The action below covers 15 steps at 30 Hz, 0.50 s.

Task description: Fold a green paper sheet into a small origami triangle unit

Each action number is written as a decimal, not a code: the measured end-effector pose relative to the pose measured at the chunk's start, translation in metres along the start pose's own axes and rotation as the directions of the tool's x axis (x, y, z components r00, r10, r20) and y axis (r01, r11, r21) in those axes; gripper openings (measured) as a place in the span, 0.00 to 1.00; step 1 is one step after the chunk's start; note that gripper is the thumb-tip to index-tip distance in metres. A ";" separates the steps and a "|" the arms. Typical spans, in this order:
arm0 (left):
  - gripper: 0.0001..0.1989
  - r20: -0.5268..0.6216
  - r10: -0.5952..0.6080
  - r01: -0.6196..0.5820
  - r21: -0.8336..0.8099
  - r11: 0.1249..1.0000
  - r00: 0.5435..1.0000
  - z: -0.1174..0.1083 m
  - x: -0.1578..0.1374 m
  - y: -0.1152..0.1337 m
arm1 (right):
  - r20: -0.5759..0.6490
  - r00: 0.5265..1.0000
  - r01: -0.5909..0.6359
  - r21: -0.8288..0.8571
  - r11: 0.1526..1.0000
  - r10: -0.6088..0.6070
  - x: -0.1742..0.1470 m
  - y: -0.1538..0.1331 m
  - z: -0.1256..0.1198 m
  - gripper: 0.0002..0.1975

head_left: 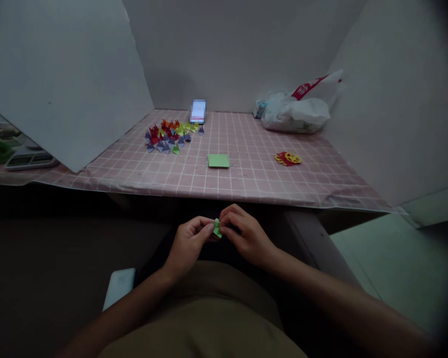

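Between my two hands, above my lap, is a small piece of folded green paper (217, 229). My left hand (189, 242) pinches its left side between thumb and fingers. On the right side, the thumb and fingertips of my right hand (248, 236) are closed on the same paper. Its exact folds are too small to make out. On the table in front lies a stack of square green paper (219, 160). Farther back on the left is a cluster of folded paper pieces (168, 135) in red, orange, yellow, purple and green.
A lit phone (198, 111) leans near the back panel. Red and yellow ring-like pieces (288, 158) lie at the right, in front of a white plastic bag (298, 113). White panels flank the pink checked table (246, 186). A pale flat object (119, 287) rests beside my left forearm.
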<state>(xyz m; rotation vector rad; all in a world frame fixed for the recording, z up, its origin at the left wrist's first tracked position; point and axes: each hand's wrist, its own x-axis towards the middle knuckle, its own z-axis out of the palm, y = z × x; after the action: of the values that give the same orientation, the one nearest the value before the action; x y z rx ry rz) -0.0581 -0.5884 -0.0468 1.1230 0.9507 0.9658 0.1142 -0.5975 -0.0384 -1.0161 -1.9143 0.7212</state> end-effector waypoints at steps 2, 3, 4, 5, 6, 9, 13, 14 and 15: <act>0.08 -0.002 -0.001 0.001 0.001 1.000 1.000 0.000 0.000 0.000 | -0.003 1.000 -0.006 0.010 1.000 0.006 -0.001 0.000 0.000 0.07; 0.08 -0.003 -0.006 0.006 0.002 1.000 1.000 0.001 0.001 0.000 | -0.005 1.000 -0.007 0.015 1.000 0.007 -0.001 0.001 0.000 0.07; 0.08 -0.004 -0.011 0.011 0.002 1.000 1.000 0.001 0.000 0.001 | -0.005 1.000 -0.004 0.018 1.000 0.005 -0.001 0.001 0.000 0.07; 0.08 -0.005 -0.017 0.017 0.001 1.000 1.000 0.001 0.000 0.001 | -0.004 1.000 -0.001 0.020 1.000 0.001 -0.001 0.001 0.000 0.07; 0.08 -0.004 -0.025 0.025 -0.003 1.000 1.000 0.001 0.000 0.001 | -0.003 1.000 0.001 0.019 1.000 -0.001 -0.001 0.001 0.000 0.07; 0.09 -0.003 -0.048 0.048 -0.025 0.999 0.999 0.001 0.000 0.000 | 0.002 1.000 0.001 0.016 1.000 -0.001 -0.001 0.001 0.001 0.08; 0.09 0.002 -0.055 0.055 -0.045 0.997 0.998 0.002 0.000 0.000 | 0.002 1.000 -0.013 0.020 1.000 0.013 0.000 0.002 0.002 0.08; 0.09 0.002 -0.054 0.054 -0.045 0.998 0.999 0.002 0.000 0.000 | 0.001 1.000 -0.020 0.016 1.000 0.020 0.000 0.002 0.002 0.08; 0.09 0.001 -0.053 0.053 -0.042 0.998 0.999 0.002 0.000 0.000 | -0.001 1.000 -0.028 0.008 1.000 0.028 0.000 0.001 0.002 0.08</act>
<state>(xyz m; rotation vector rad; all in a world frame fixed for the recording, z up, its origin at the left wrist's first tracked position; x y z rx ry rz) -0.0563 -0.5890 -0.0464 1.0575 0.9512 0.9387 0.1130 -0.5973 -0.0407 -1.0396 -1.8979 0.7431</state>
